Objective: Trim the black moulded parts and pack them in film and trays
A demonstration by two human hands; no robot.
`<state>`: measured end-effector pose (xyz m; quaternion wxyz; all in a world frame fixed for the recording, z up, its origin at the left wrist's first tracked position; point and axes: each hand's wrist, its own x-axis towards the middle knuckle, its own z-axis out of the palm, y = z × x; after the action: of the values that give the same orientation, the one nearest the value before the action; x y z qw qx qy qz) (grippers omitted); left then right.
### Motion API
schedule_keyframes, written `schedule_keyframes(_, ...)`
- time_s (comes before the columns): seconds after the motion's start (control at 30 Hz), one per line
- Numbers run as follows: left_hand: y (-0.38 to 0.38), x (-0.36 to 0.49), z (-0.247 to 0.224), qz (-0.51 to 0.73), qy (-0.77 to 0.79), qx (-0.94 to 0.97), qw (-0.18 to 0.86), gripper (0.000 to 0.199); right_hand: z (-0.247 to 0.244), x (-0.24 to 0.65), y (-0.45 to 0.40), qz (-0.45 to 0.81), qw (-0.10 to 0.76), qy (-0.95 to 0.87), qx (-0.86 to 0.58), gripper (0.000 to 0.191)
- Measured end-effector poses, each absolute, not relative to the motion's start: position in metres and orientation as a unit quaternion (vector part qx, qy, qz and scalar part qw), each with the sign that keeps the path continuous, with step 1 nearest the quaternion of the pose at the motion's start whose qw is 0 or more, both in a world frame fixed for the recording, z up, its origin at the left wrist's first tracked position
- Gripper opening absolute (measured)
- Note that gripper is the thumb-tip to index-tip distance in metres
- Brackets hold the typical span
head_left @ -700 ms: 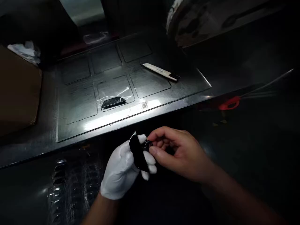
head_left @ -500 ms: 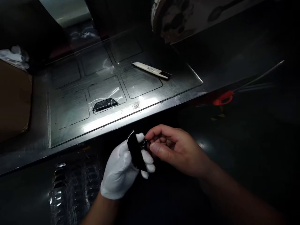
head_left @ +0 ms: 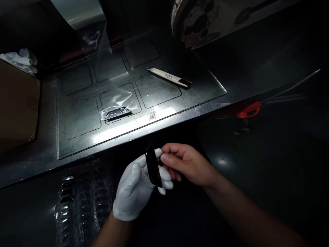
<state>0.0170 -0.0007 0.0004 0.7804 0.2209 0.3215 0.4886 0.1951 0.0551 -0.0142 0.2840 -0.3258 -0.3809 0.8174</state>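
Observation:
A glossy black piece (head_left: pixel 153 167) stands tilted in my left hand (head_left: pixel 133 188), which wears a white glove and has its fingers around the piece. My bare right hand (head_left: pixel 190 164) is closed at the back of the piece, thumb and forefinger pinched on a small dark part (head_left: pixel 160 161) mostly hidden by the fingers. On the bench, beyond my hands, a similar dark piece (head_left: pixel 118 113) lies under clear film (head_left: pixel 123 99). A white pen-like tool (head_left: pixel 168 76) marked A06 rests farther back on the clear sheet.
The metal bench (head_left: pixel 128 137) has its front edge just beyond my hands. A cardboard box (head_left: pixel 19 106) with white gloves (head_left: pixel 22 60) stands left. Clear trays (head_left: pixel 82 209) sit low left. Red-handled scissors (head_left: pixel 248 110) are at right, and a dirty round machine part (head_left: pixel 197 24) is above.
The black piece has turned to show a narrower face, and my right hand has closed in nearer to its back. The whole view has shifted slightly, and the film on the bench stands up more.

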Motion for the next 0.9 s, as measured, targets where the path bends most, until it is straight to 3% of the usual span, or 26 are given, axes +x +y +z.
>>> schedule_keyframes(0.27,-0.006,0.007,-0.009,0.496,0.313,0.186,0.788,0.056,-0.015,0.185,0.048,0.812,0.295,-0.371,-0.339,0.024)
schedule_keyframes(0.37,-0.011,0.001,-0.015,0.496,0.331,0.152,0.788,0.059,-0.011,0.184,0.046,0.689,0.409,-0.480,-0.358,0.008)
schedule_keyframes(0.47,-0.016,-0.004,-0.017,0.506,0.305,0.167,0.789,0.057,-0.003,0.185,0.050,0.496,0.483,-0.656,-0.302,0.024)
schedule_keyframes(0.53,-0.018,-0.007,-0.017,0.522,0.274,0.188,0.785,0.056,0.001,0.185,0.053,0.448,0.461,-0.724,-0.250,0.027)
schedule_keyframes(0.73,-0.021,-0.012,-0.022,0.536,0.237,0.213,0.781,0.045,0.008,0.184,0.057,0.456,0.372,-0.777,-0.224,0.024)
schedule_keyframes(0.9,-0.020,-0.013,-0.023,0.537,0.261,0.198,0.778,0.039,0.009,0.178,0.056,0.604,0.305,-0.657,-0.333,0.020)
